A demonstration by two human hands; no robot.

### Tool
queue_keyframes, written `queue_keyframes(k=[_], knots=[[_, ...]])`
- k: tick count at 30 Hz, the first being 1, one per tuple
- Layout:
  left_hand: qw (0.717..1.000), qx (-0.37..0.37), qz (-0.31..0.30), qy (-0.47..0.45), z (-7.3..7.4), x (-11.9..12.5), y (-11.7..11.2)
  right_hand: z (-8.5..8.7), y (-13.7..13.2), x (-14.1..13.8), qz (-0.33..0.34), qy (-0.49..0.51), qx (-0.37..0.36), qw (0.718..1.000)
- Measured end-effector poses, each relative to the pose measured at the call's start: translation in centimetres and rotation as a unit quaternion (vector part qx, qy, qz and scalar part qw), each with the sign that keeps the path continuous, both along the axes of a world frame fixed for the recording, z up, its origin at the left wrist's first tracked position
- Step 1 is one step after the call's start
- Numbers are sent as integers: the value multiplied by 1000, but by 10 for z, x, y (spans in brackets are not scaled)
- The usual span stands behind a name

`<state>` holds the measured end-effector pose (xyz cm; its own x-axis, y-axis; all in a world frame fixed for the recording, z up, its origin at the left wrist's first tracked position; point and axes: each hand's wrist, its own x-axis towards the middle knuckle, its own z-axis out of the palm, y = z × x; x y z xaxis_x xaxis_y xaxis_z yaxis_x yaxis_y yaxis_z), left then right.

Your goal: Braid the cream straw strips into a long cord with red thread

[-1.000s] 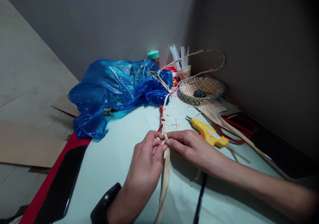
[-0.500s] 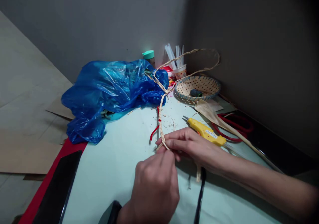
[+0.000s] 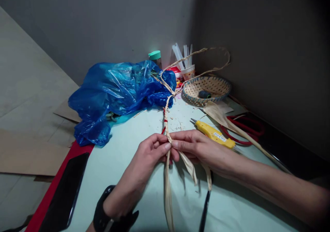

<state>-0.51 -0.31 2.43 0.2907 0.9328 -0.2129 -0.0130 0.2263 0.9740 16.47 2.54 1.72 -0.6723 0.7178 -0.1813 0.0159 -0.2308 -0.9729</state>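
Note:
A pale plaited braid (image 3: 166, 117) of dried fibre, perhaps husk, runs from a loop at the back toward me. Around its middle is a red tie (image 3: 164, 121). My left hand (image 3: 152, 153) pinches the lower end of the plait between thumb and fingers. From the other side my right hand (image 3: 196, 144) also pinches it, thumb nearly touching the left thumb. Loose strands hang below the fingers: a long strand (image 3: 168, 194) straight down, a shorter strand (image 3: 190, 168) to the right, and another strand (image 3: 208, 177) under the right hand.
A yellow glue gun (image 3: 215, 134) lies just beyond my right forearm, near red-handled scissors (image 3: 242, 130). Behind stand a woven basket (image 3: 185, 96) holding a dark spool (image 3: 205, 94), and a cup of glue sticks (image 3: 188, 73). A blue plastic bag (image 3: 116, 87) and black phone (image 3: 64, 190) lie leftward.
My left hand has turned from a fist over the strands to a pinch on the plait beside my right fingers. Strands it covered now hang loose. The view shifted slightly.

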Motion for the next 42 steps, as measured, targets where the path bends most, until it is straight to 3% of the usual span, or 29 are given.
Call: queue_keyframes(k=[4,14,18,22,25,27,30,34,42], knots=[[993,-69,-21,-93,-7,-5,4,3,0,-1,4,17,-4,1000],[993,-100,-24,-51,-9,-18,10,6,0,-2,-42,-54,65,996],[991,-112,-30,-71,-10,-22,11,4,0,-3,-42,-24,50,998],[994,-75,-49,-63,-9,-17,10,1,0,-4,-43,-19,47,998],[999,-21,-30,-1,-10,-5,6,-1,0,-4,-39,-31,40,998],[995,32,5,95,-11,3,2,-1,-1,-4,-34,-36,38,998],[961,126,43,242,-14,10,-4,1,-2,-5,-29,-43,45,998],[910,230,43,342,-13,10,-7,-2,-3,-4,-43,-26,72,996],[914,193,43,355,-4,8,-11,1,-5,-1,-73,-140,182,971]])
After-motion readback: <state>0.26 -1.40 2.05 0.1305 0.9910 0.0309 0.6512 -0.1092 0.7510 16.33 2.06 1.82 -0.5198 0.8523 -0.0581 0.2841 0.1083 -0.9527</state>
